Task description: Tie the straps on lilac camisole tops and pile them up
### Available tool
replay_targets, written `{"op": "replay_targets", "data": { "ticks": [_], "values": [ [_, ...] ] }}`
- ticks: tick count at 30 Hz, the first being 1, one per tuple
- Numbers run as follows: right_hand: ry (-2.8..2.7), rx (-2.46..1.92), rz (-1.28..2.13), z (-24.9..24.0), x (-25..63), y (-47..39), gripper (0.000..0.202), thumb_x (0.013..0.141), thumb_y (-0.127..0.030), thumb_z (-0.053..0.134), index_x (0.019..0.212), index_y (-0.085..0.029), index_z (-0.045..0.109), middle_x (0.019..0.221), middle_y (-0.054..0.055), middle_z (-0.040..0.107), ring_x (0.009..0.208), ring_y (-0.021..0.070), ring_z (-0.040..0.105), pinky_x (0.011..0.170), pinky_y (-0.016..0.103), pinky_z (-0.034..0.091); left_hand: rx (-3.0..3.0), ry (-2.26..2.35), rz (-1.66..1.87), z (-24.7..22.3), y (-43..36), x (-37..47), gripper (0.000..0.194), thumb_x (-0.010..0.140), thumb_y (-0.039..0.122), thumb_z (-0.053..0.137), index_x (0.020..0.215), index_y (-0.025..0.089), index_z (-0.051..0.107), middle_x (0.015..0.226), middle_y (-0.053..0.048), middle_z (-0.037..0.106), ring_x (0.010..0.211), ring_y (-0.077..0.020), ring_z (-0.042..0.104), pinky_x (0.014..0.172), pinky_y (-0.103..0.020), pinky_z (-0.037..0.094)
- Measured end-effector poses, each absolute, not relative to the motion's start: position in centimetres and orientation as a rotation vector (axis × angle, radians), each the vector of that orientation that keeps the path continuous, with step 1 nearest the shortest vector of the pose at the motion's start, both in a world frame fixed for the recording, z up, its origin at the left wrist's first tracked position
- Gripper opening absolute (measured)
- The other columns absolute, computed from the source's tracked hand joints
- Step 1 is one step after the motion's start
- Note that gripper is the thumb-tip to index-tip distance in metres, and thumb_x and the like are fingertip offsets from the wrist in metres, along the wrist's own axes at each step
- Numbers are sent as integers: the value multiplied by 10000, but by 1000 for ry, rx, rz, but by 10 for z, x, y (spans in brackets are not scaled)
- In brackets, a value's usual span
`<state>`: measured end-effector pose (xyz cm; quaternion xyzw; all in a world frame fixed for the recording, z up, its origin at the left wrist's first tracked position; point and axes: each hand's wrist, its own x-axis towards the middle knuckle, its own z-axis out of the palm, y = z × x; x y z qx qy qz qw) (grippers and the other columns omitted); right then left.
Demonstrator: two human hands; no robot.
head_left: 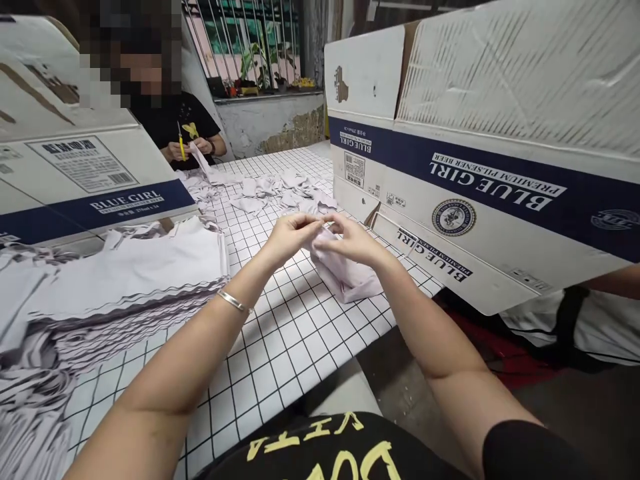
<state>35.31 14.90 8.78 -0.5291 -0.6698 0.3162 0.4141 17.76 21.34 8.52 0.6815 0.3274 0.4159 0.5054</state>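
1 head-worn view, facing forward and down
It looks over the wearer's black shirt (300,459) at the bottom edge, onto the left hand (291,237) and right hand (354,243) mid-frame from near above, then across the gridded table (280,360) to the barred window (245,40) in the background.

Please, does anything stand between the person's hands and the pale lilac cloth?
Nothing visible does: the bare left hand and bare right hand meet at the top of the pale lilac cloth. A white-and-blue cardboard box stands to the right.
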Motion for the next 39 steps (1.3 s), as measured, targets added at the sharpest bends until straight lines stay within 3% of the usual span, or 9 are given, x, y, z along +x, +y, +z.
{"op": "replay_targets", "data": {
  "ticks": [3,5,10,17,22,27,30,35,39],
  "values": [
    [-1526,-1134,1008,119,336,168,348,709,-455,730,832,-162,590,796,25,626,720,148,580,673,282,472,1568,768,1201,91,195,178,452,793,442,638,1148,168,588,1113,-87,631,972,-170,593,823,-285,491],
    [-1421,-985,1102,137,335,169,350,702,-461,744,789,-167,575,760,2,609,663,115,561,615,238,457,1519,758,1026,79,179,173,547,747,429,700,1208,170,561,1157,-112,628,1016,-201,596,838,-307,503],
    [-1279,-944,1202,141,367,151,289,741,-444,711,859,-195,627,751,-14,607,643,97,544,601,217,451,1266,831,747,49,155,140,399,713,414,727,989,133,664,868,-81,693,777,-200,636,676,-317,515],
    [-1321,-1849,762,23,416,124,137,747,-249,638,858,-175,671,853,42,658,838,177,589,820,332,457,1278,985,532,22,159,86,445,691,551,698,783,116,692,692,-54,680,615,-139,567,580,-242,421],
    [-1445,-1761,646,-16,379,108,348,763,-417,642,1034,-203,603,983,51,651,825,167,591,766,298,471,1289,1159,518,5,154,94,428,700,552,659,757,128,665,636,-23,651,555,-123,533,543,-237,384],
    [-1770,-2005,391,1,347,133,533,667,-444,737,1136,-236,591,1118,86,628,982,251,565,820,352,427,1304,958,518,14,156,98,422,668,441,686,964,140,663,897,-69,700,762,-177,627,677,-271,458],
    [-1791,-2200,580,8,353,147,314,699,-322,708,990,-214,658,1018,86,663,907,236,585,747,316,421,1570,1167,502,11,159,88,382,662,327,659,1005,159,655,1039,-97,679,889,-216,627,758,-303,469],
    [-1590,-2057,619,5,370,140,95,734,-289,632,767,-205,661,854,40,673,824,188,577,707,277,410,1850,1637,290,0,149,72,244,727,402,618,646,176,573,766,-111,664,851,-289,631,743,-380,480],
    [-1291,-1780,800,-2,375,123,211,704,-338,622,864,-202,602,730,1,607,654,147,547,613,260,422,1225,1057,550,1,137,67,263,800,439,561,824,178,588,884,-91,680,853,-222,644,782,-354,514]
  ]
}}
